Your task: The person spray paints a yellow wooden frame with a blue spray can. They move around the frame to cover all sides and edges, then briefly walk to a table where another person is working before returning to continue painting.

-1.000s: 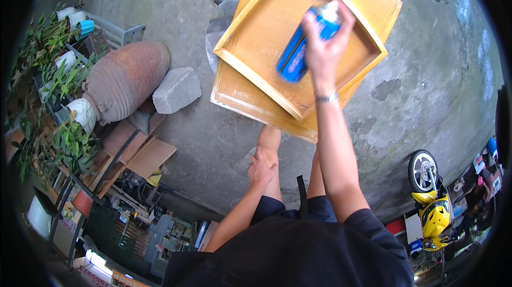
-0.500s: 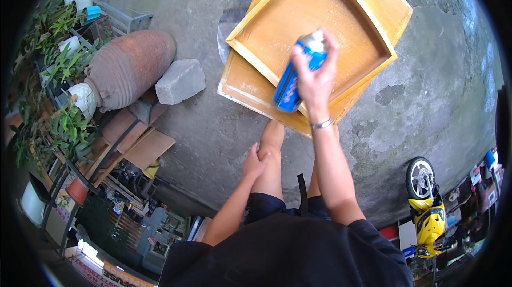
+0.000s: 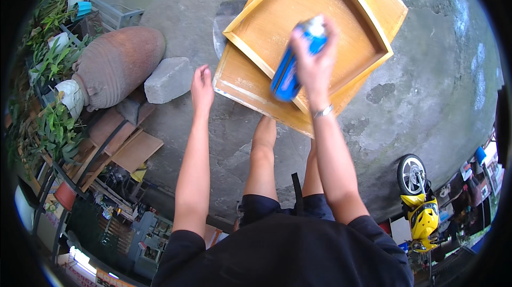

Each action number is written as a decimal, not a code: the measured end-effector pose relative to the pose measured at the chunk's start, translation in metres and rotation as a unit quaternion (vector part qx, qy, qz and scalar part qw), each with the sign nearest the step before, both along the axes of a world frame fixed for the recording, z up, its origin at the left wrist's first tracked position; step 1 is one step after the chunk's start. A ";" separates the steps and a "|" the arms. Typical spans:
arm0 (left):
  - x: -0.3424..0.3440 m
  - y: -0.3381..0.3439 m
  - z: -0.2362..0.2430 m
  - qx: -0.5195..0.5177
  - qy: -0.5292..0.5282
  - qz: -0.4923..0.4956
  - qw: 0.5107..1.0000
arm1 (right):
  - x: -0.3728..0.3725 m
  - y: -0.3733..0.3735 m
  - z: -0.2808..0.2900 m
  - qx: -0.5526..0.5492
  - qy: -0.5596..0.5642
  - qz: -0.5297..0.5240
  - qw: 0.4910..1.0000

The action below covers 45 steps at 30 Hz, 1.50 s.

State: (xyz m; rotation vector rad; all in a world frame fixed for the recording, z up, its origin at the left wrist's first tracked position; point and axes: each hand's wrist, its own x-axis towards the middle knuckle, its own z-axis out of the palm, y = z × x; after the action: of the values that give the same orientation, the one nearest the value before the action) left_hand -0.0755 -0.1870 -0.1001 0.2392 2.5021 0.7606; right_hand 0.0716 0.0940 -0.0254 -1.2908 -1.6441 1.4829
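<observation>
A shallow wooden tray (image 3: 346, 26) with raised rims rests at an angle on a larger yellow-brown wooden board (image 3: 240, 84). My right hand (image 3: 314, 52) grips a blue spray can (image 3: 284, 82) with a pale top, held tilted over the tray's lower part. Just left of the board's corner, my left hand (image 3: 202, 87) is raised, its fingers loosely bent and apart with nothing visible in them. A grey object, partly hidden, lies beneath the board's left side.
A large clay jar (image 3: 120, 63) lies on its side beside a concrete block (image 3: 168, 80). Potted plants (image 3: 56, 127), planks (image 3: 136, 151) and a metal frame line the left. A yellow motorbike (image 3: 424, 215) stands at the lower right on the concrete floor (image 3: 437, 90).
My left hand has left my knee and risen to beside the board's left corner. The can in my right hand moved down toward me, then slightly back up.
</observation>
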 end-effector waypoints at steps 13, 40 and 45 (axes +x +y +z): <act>0.006 0.036 -0.024 -0.001 -0.006 -0.057 0.998 | 0.090 0.105 0.061 0.114 0.077 -0.178 0.974; 0.416 0.138 -0.045 0.322 -0.017 0.605 0.728 | 0.476 0.182 0.143 0.063 0.032 -0.046 0.996; 0.430 0.197 -0.042 0.379 -0.102 0.634 0.666 | 0.534 0.229 0.125 0.105 0.113 -0.184 0.971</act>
State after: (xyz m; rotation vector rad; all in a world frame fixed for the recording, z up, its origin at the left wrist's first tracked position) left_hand 0.3543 0.0102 -0.1417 -1.3915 1.6341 2.1474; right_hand 0.6053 0.3226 0.0993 -1.1832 -1.2933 1.1509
